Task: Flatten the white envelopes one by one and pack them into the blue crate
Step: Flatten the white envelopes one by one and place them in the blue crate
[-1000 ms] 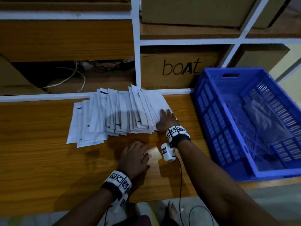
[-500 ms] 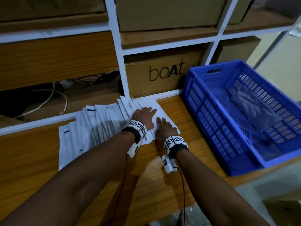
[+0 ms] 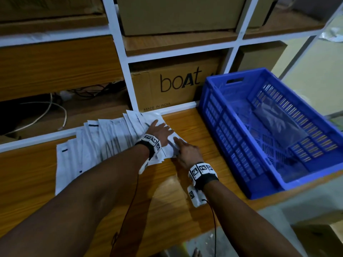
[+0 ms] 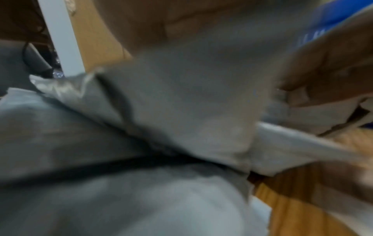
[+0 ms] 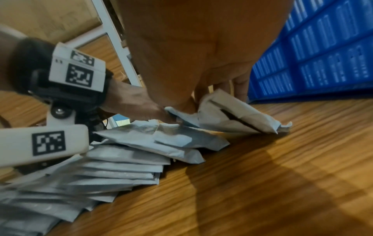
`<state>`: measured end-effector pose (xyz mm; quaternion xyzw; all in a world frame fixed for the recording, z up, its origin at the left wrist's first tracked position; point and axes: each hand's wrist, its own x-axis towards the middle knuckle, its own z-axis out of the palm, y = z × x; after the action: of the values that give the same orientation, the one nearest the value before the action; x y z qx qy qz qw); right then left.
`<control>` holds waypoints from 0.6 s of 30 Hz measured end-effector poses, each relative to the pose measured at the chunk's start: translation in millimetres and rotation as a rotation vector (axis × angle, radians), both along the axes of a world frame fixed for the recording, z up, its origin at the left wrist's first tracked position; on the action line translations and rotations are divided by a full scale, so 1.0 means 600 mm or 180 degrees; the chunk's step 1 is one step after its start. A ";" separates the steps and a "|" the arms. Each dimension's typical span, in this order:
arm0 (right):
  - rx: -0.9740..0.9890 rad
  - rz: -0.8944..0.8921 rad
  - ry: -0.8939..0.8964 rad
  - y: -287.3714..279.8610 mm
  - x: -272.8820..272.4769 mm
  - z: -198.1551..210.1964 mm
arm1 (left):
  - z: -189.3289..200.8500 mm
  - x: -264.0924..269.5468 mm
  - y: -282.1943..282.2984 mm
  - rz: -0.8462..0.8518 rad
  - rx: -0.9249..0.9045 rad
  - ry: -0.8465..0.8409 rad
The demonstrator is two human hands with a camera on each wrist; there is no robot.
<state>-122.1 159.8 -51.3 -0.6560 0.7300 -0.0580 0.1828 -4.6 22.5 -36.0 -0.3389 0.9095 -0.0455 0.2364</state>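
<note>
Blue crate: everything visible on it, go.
The blue crate is a rectangular plastic bin with slotted, ribbed walls, a perforated floor and a handle cutout in its far end wall. It sits upright at the right end of the wooden table, partly overhanging the front edge. Inside lies something clear and plastic-looking; no white envelopes. Neither hand touches it.

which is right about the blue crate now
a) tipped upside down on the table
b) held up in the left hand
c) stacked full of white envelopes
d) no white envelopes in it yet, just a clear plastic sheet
d: the blue crate stands upright on the table holding only a clear plastic sheet, while the white envelopes lie fanned beside it.
</note>
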 end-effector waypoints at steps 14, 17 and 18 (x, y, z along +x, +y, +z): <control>-0.0619 0.0217 0.0383 0.153 -0.042 0.088 | 0.070 0.039 0.255 0.0388 -0.0160 0.1233; -0.0635 0.0381 0.0339 0.211 -0.037 0.093 | 0.049 0.048 0.325 0.0539 -0.0224 0.1409; -0.0617 0.0426 0.0317 0.228 -0.035 0.088 | 0.039 0.051 0.347 0.0569 -0.0247 0.1494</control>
<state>-143.2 296.4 1.4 -0.7199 0.6837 -0.0833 0.0855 26.1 230.8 -12.7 -0.4281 0.9035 0.0206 0.0088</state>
